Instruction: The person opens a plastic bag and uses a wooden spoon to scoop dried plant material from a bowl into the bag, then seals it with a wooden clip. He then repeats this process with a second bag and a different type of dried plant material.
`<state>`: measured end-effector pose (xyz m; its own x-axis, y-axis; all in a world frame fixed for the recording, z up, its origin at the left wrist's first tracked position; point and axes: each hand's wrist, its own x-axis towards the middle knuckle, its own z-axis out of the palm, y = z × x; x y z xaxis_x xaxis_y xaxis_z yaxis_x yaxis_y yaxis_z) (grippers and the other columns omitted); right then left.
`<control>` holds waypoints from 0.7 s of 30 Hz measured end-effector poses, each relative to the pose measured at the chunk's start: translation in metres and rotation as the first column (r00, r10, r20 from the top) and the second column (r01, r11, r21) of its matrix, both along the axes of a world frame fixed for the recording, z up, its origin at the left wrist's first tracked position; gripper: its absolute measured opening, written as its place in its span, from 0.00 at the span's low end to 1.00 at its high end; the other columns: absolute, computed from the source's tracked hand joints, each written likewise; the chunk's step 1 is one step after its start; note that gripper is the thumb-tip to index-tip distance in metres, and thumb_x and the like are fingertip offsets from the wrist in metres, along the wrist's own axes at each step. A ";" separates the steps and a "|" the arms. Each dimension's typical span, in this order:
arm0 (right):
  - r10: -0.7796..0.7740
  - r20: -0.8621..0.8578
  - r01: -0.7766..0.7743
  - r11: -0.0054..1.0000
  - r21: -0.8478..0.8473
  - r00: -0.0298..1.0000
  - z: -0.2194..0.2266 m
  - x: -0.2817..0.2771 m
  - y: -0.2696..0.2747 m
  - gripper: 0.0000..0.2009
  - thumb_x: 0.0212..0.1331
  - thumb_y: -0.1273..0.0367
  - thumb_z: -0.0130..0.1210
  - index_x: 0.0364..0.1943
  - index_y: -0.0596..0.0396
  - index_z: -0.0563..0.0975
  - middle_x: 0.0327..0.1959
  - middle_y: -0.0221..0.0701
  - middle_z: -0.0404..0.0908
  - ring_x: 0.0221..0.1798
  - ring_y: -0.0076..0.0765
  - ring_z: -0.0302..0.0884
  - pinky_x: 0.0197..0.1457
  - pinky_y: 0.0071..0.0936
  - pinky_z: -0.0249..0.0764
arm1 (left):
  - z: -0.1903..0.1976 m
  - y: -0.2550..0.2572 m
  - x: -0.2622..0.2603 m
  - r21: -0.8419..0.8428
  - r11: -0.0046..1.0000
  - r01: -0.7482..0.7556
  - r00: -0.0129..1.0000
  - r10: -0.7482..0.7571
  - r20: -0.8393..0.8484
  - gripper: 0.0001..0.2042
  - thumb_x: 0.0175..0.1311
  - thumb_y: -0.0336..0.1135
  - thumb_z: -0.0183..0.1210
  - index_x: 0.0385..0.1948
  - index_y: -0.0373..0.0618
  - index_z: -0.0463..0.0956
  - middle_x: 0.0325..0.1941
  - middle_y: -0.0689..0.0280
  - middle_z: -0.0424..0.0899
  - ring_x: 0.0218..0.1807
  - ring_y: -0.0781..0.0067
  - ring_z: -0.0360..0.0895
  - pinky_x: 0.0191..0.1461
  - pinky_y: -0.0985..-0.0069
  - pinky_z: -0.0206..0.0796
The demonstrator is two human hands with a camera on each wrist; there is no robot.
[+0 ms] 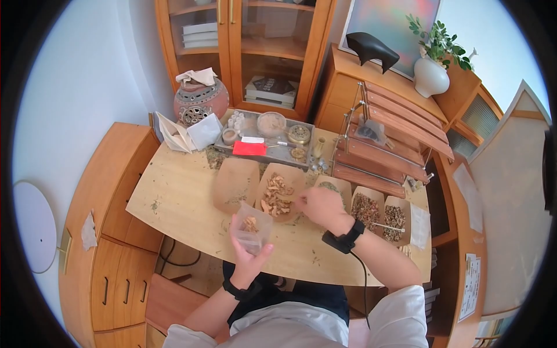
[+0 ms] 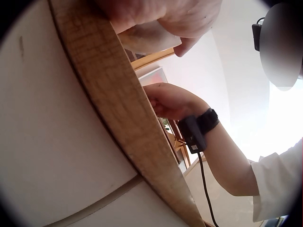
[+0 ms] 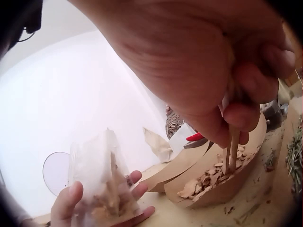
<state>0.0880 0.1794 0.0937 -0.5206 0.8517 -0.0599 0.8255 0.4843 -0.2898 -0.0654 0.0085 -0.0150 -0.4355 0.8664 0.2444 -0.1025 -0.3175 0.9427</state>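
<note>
My left hand (image 1: 248,264) grips a clear plastic bag (image 1: 253,228) with some pale dried chips at its bottom, held above the table's front part. In the right wrist view the thumb and fingers wrap the bag (image 3: 102,182) from both sides. My right hand (image 1: 325,207) is over the right edge of a paper tray (image 1: 266,174) of dried chips (image 1: 277,194). Its fingers pinch wooden tweezers (image 3: 232,150), whose two tips point down into the chips (image 3: 208,179). The left wrist view shows the right hand (image 2: 173,100) beyond the table edge; the bag there is mostly hidden.
Left of the chips stands another paper tray (image 1: 235,180) with few scraps. Trays of darker dried material (image 1: 366,210) line the right side, one with a white stick across it. Behind are a grey tray (image 1: 282,152) of small vessels and a wooden rack (image 1: 394,139).
</note>
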 end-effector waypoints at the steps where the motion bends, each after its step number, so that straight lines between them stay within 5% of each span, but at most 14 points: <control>1: -0.009 -0.007 0.009 1.000 0.029 1.000 0.002 0.002 0.000 0.12 0.58 0.59 0.56 0.33 0.49 0.86 0.31 0.42 0.85 0.38 0.49 0.84 0.43 0.42 0.80 | 0.000 -0.001 0.000 0.005 1.000 -0.001 1.000 0.001 0.027 0.53 0.55 0.34 0.71 0.74 0.40 0.36 0.74 0.55 0.51 0.73 0.60 0.55 0.73 0.62 0.53; 7: 0.064 -0.013 -0.065 0.997 -0.030 0.998 0.031 0.003 -0.016 0.15 0.59 0.56 0.56 0.39 0.49 0.86 0.33 0.42 0.86 0.40 0.50 0.84 0.47 0.43 0.79 | -0.004 -0.002 -0.001 0.029 0.999 -0.045 0.998 0.044 0.039 0.52 0.56 0.34 0.71 0.74 0.41 0.37 0.73 0.55 0.52 0.72 0.61 0.56 0.73 0.63 0.54; 13: 0.079 -0.052 -0.085 0.989 -0.124 0.996 0.018 -0.009 -0.020 0.14 0.59 0.57 0.56 0.29 0.51 0.85 0.29 0.41 0.85 0.37 0.51 0.84 0.42 0.43 0.79 | 0.000 -0.004 0.001 0.016 0.999 -0.047 0.998 0.046 0.041 0.50 0.57 0.33 0.69 0.74 0.42 0.36 0.73 0.55 0.51 0.72 0.61 0.56 0.73 0.64 0.55; 21: 0.126 0.057 -0.133 0.983 0.126 0.990 0.013 -0.012 -0.022 0.11 0.55 0.64 0.56 0.28 0.56 0.84 0.26 0.45 0.84 0.32 0.49 0.86 0.36 0.41 0.81 | 0.003 -0.003 0.001 0.033 0.998 -0.061 0.998 0.060 0.029 0.51 0.56 0.35 0.70 0.74 0.41 0.38 0.73 0.55 0.51 0.73 0.61 0.55 0.74 0.63 0.52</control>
